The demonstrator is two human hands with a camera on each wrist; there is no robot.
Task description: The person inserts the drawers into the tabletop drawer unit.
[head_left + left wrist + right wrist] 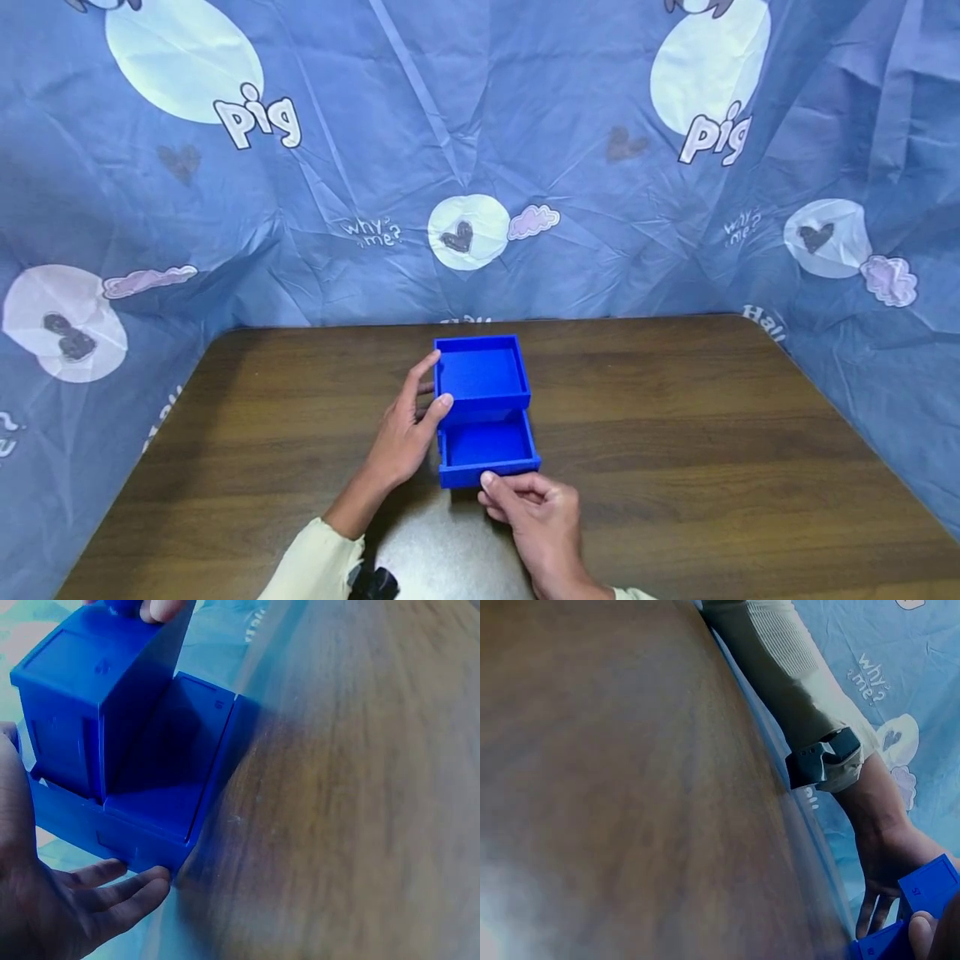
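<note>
A small blue box (480,372) with a shallow recess in its top stands on the table. Its blue drawer (487,443) is pulled out towards me, and no contents show in it. My left hand (399,437) holds the box by its left side, thumb at the near corner and index finger at the far one. In the left wrist view, other fingers of that hand rest against the box's side. My right hand (546,517) pinches the drawer's front between thumb and fingers, at a round blue knob (124,606).
The brown wooden table (675,450) extends to both sides of the box. Behind it hangs a blue printed cloth (585,275), which also runs along the left and right edges. A black device (373,583) is strapped at my left sleeve.
</note>
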